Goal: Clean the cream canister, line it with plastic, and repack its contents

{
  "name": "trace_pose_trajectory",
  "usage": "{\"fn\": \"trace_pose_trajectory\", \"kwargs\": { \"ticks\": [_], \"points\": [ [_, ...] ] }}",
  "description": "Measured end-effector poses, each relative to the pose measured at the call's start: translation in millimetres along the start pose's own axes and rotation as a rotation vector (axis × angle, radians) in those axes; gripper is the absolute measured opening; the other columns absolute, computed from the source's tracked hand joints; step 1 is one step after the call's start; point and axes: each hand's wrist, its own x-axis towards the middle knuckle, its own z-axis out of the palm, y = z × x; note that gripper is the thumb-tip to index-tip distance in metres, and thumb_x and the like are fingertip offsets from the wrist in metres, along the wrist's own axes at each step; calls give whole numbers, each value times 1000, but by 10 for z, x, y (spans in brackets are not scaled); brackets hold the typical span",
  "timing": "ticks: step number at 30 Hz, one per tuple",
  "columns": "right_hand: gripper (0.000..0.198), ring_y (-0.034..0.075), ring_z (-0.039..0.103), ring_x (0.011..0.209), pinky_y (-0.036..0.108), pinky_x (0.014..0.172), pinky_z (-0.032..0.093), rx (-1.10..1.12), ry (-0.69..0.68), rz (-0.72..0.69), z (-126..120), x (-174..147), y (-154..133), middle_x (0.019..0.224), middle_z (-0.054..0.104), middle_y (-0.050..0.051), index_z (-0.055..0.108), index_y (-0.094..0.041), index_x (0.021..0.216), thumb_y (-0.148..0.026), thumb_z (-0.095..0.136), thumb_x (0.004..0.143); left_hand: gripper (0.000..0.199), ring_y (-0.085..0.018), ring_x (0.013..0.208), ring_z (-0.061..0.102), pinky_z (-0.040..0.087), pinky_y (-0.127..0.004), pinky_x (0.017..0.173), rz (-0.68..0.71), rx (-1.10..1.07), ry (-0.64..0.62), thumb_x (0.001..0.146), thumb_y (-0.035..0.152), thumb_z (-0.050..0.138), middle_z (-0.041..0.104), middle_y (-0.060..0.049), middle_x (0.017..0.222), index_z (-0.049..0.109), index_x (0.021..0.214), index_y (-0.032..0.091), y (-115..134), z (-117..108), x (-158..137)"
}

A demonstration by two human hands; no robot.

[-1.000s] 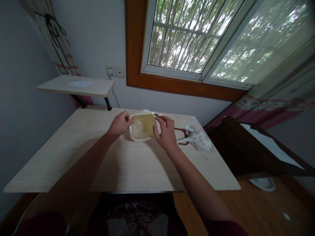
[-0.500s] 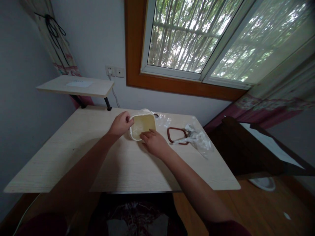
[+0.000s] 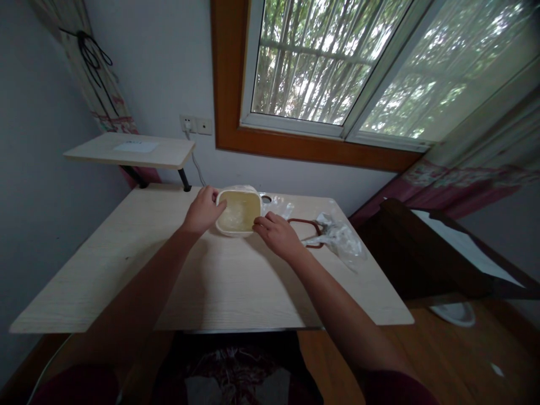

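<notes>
Your left hand (image 3: 204, 211) and right hand (image 3: 277, 235) both gripping cream bin (image 3: 241, 203); pale desk (image 3: 236, 287) below, little shelf (image 3: 171, 152) off left, window (image 3: 312, 62) behind.

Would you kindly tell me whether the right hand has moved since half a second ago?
Yes: the right hand has shifted rightward, towards the reddish-brown rounded-rectangular frame, and is now at the right side of the cream box-shaped container.
</notes>
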Motion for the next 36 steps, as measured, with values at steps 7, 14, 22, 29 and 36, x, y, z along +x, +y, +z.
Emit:
{"fn": "trace_pose_trajectory", "kwargs": {
  "ticks": [7,14,22,29,36],
  "points": [
    [16,24,52,99,37,79,42,37,33,-69,-30,12,-124,105,69,9,70,-19,105,-25,55,102,25,-32,107,64,51,-44,90,-25,269,-106,88,23,56,64,-14,117,57,113,22,34,-15,-38],
    [17,24,52,97,37,78,42,73,43,-85,-27,-18,-132,104,70,9,70,-19,104,-24,54,103,47,-30,116,62,49,-45,102,67,244,-23,88,20,56,56,-14,129,56,134,21,17,-61,-26],
    [18,24,53,100,37,84,44,122,40,-120,-65,-34,-133,106,70,9,71,-20,108,-21,54,102,38,-27,124,58,40,-43,113,557,74,-253,97,34,51,68,-8,129,67,130,22,198,-153,113],
    [21,23,54,96,37,81,44,105,12,-124,-77,-74,-168,101,71,8,72,-22,105,-22,51,103,39,-27,100,70,51,-35,92,328,-128,-476,90,53,59,78,-6,110,79,108,24,183,-155,277],
    [20,23,54,98,36,83,45,149,33,-99,-81,-114,-114,103,70,10,71,-19,103,-20,51,103,63,-28,105,68,52,-39,97,15,-588,-547,90,72,49,78,-9,106,77,106,18,-159,-114,239]
  ]
}}
